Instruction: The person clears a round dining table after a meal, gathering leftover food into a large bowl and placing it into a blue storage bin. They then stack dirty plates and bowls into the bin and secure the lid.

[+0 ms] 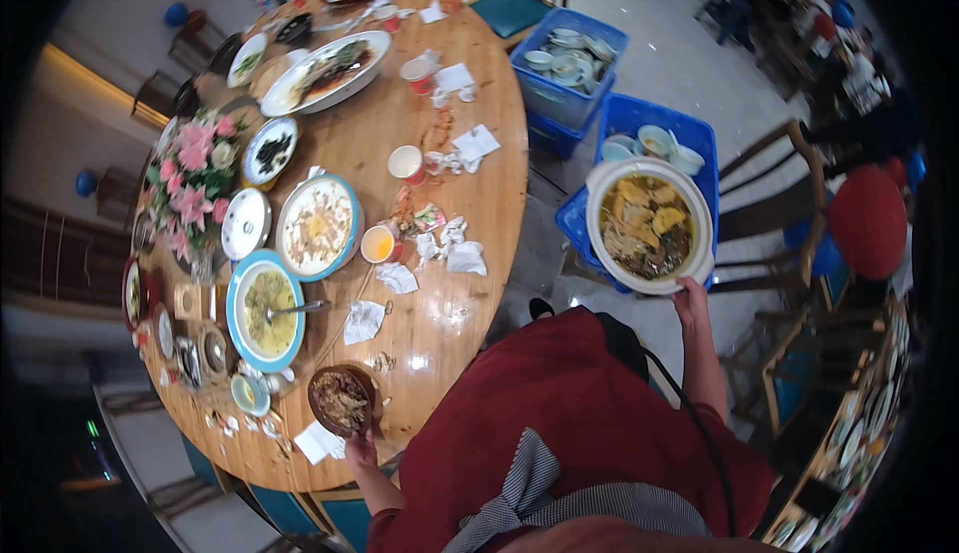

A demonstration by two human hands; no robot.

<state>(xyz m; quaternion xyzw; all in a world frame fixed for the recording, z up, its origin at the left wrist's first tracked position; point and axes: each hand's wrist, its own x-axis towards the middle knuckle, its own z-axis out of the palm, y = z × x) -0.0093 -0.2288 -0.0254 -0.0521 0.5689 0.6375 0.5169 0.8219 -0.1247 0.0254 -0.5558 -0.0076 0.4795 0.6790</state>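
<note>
My left hand (361, 450) grips the near rim of a small brown bowl (341, 401) of food scraps, low over the wooden table's near edge. At the right, my right hand (689, 298) holds a large pale pot (649, 225) of soup with yellow pieces by its rim. The pot is over a blue plastic crate (693, 122) with stacked bowls (655, 141) in it, and hides part of that crate. Nearest my left hand lie a crumpled napkin (320, 442) and a small light-blue bowl (250, 394). A blue-rimmed soup bowl (266, 310) with a metal spoon stands farther in.
The round wooden table (419, 313) bears an oval fish platter (327, 73), a flower arrangement (196, 171), paper cups (407, 164) and used napkins. Another blue crate (569, 58) of dishes stands beyond its right edge. A wooden chair (779, 208) stands right of the pot.
</note>
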